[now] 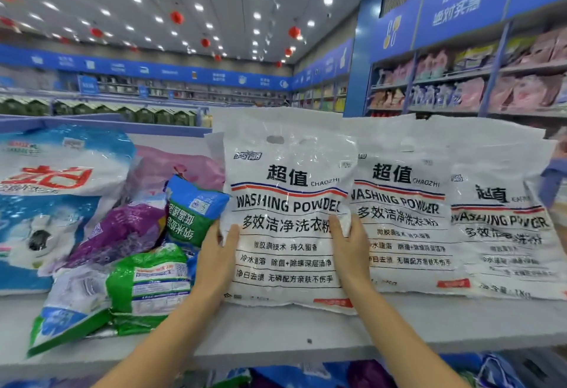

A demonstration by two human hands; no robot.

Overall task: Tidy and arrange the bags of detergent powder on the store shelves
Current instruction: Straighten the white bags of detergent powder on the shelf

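The left hand [218,249] and right hand [349,248] are each pinching a side edge of the white washing powder bag [288,191], which is standing upright on the shelf [276,329] beside matching bags [402,203]. It is looking heavy, saggy and slick, so gripping low on both sides seems wisest.

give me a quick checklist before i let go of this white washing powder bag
1. Left hand grips the front white bag at its left edge: ok.
2. Right hand grips its right edge: ok.
3. Bag upright, label facing out: ok.
4. Bag's bottom fully set on the shelf: cannot tell.
5. Second white bag and third white bag upright, labels forward: ok.
6. Coloured bags on the left: not ok, heaped and tipped over.
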